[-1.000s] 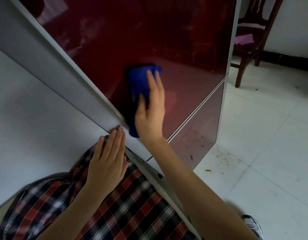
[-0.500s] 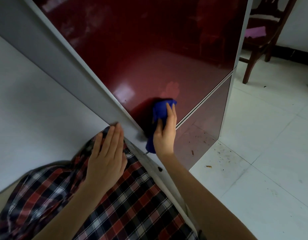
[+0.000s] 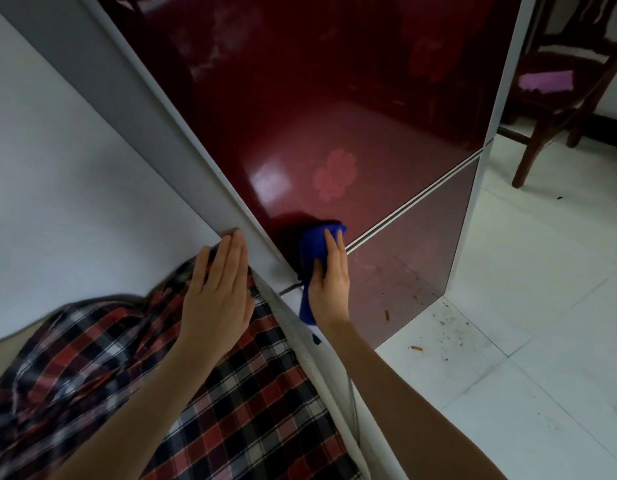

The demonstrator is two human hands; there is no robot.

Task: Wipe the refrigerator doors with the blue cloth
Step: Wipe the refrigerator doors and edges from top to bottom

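Down it has slid: the right hand (image 3: 329, 285) now presses the blue cloth (image 3: 314, 245) flat-fingered at the lower edge of the glossy dark-red upper door (image 3: 335, 98), centre frame, just above the seam. Bunched and deep blue, its tail dangles below the wrist. Left hand (image 3: 217, 292), fingers together, rests on plaid fabric (image 3: 231, 393).

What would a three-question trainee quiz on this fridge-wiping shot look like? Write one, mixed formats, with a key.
1. True or false: the blue cloth is pressed on the upper red door.
2. Which hand holds the cloth?
3. The left hand rests: A) flat on the fridge's grey side B) on the chair C) on the floor

Key: 1 true; 2 the right hand; 3 A
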